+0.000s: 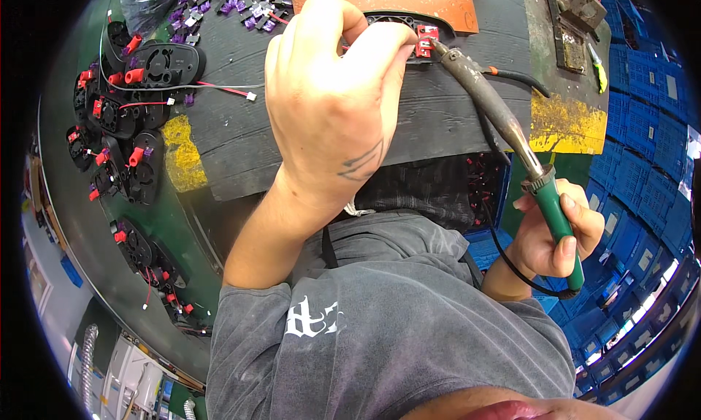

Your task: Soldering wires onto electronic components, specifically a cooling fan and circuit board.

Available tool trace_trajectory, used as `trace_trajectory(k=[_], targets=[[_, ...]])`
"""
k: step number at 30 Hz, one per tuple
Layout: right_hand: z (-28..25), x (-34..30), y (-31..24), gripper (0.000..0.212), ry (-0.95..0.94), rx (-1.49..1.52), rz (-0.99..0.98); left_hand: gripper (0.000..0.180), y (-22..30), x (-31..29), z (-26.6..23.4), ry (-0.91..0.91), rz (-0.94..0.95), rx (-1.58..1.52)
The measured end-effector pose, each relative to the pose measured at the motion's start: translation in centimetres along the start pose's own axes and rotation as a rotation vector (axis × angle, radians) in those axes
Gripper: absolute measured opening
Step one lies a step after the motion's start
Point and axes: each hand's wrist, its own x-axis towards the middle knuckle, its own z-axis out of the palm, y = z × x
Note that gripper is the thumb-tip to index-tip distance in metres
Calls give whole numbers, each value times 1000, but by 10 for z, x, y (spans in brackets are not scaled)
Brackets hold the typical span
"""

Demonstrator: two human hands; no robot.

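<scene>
In my right hand [558, 234] is a soldering iron [489, 102], its green handle wrapped by my fingers. The iron slants up and left, and its tip meets a small red circuit board [426, 40]. That board sits on a black plastic housing [391, 17], largely covered by my left hand [336, 84]. My left thumb and fingers are pinched together beside the board; what lies between them is hidden. A thin grey wire [212, 85] runs in from the left and disappears behind this hand. Below it lies a red-and-black lead with a white connector [250, 96].
Several black housings with red parts [171, 63] are heaped at the left. Small purple-and-white pieces [252, 7] lie behind, near an orange-brown board [409, 0]. An orange-and-black tool handle [518, 77] rests right of the iron. Blue crates [631, 120] stack up at the right.
</scene>
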Motion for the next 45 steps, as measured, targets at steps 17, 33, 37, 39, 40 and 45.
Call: trace_trajectory(k=[17,33,37,39,40,45], targets=[[1,0,-1,37,8,-14,-11,16,-13,-9,4,60,36,8],[-1,0,-3,36,6,-29,-10,16,-13,-12,0,48,28,4],[-1,0,-3,36,7,-35,-20,16,-13,-13,0,50,34,-5],[-2,0,-3,36,4,-32,-17,16,-14,-14,-1,40,21,-6],[-3,0,-2,36,5,-33,-16,17,-16,-15,-2,59,36,-3],[1,1,-2,36,-7,-27,-24,18,-15,-18,-6,60,40,-6]])
